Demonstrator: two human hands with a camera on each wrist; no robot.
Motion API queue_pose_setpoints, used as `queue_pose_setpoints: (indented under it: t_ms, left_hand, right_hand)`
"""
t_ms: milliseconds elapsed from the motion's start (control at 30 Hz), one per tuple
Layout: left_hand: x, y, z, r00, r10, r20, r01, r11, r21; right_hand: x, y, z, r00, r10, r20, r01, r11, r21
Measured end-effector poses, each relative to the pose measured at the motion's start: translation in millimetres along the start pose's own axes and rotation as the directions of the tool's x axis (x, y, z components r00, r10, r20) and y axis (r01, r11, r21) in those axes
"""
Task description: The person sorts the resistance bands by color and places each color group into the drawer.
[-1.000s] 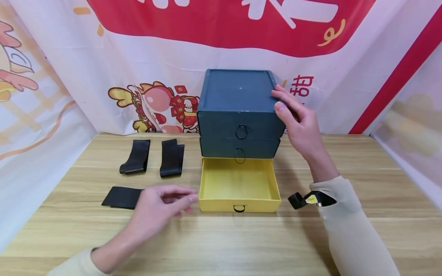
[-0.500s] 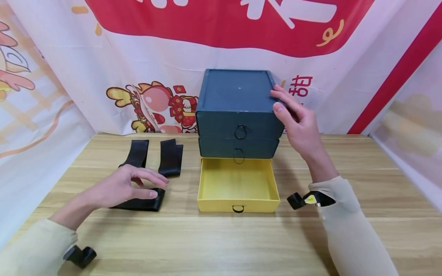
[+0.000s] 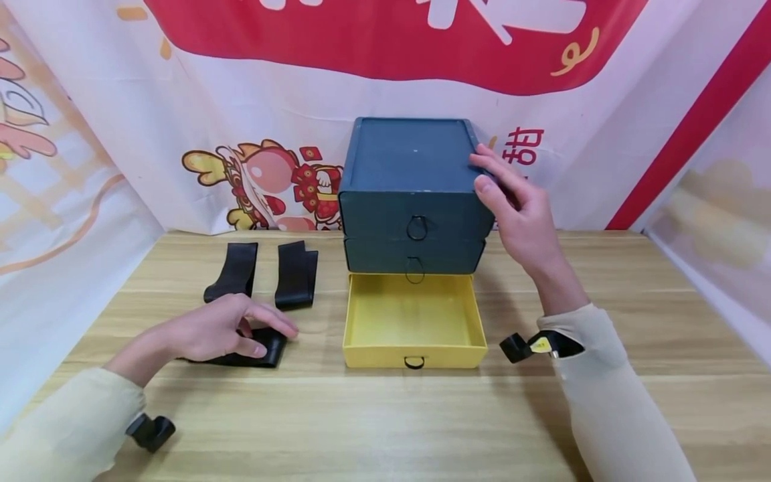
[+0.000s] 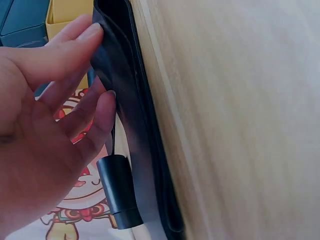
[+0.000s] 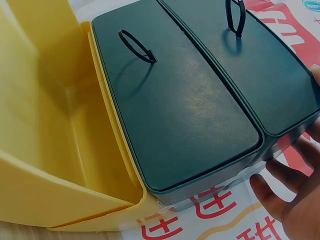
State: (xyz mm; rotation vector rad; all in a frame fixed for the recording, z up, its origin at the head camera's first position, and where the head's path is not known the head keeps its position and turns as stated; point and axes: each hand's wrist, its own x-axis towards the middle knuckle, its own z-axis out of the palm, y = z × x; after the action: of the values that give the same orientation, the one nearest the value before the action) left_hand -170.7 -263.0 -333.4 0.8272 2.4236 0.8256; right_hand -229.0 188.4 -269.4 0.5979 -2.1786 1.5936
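A folded black strip [image 3: 268, 348], like a leather band, lies on the table at the front left. My left hand [image 3: 213, 328] is over it, fingertips at its right part. In the left wrist view, the thumb and fingers [image 4: 102, 112] touch or nearly touch the strip [image 4: 132, 100], loosely bent. My right hand [image 3: 518, 207] rests on the right upper edge of a dark blue drawer box [image 3: 415, 157]. Its fingers [image 5: 270, 192] lie along the box's side in the right wrist view. Below, a yellow drawer [image 3: 414, 357] is pulled out, with nothing in it.
Two more folded black strips stand behind the left hand: one strip [image 3: 235, 264] at the left and another strip [image 3: 295, 278] beside it. The blue drawers carry black loop pulls [image 3: 416, 228]. A printed cloth [image 3: 265, 100] hangs behind the wooden table [image 3: 361, 428].
My left hand moved left from beside the yellow drawer to the front black strip, then lowered onto it. My right hand stays on the box.
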Motion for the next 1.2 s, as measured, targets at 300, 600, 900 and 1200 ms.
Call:
queue_pose_setpoints:
  t_ms: [300,600,900,1200]
  left_hand:
    - [7.0,4.9,-4.0,1.000,-0.003,0.016,0.002,0.998,0.058]
    - [3.3,19.8,-17.5,0.993,0.043,-0.108,-0.031,0.994,0.106]
    - [-4.3,51.6,-30.7,0.947,0.087,-0.309,-0.060,0.993,0.098]
    - [1.8,97.5,-27.9,0.834,0.161,-0.528,-0.179,0.984,0.017]
  right_hand:
    - [0.1,0.5,-0.8,1.000,-0.002,0.000,0.002,1.000,-0.003]
    - [-0.1,0.2,-1.1,1.000,-0.007,0.000,0.007,1.000,-0.015]
    - [-0.2,0.7,-0.5,1.000,-0.006,0.004,0.006,1.000,-0.008]
    - [-0.3,0.1,-0.3,1.000,-0.003,0.006,0.003,1.000,-0.008]
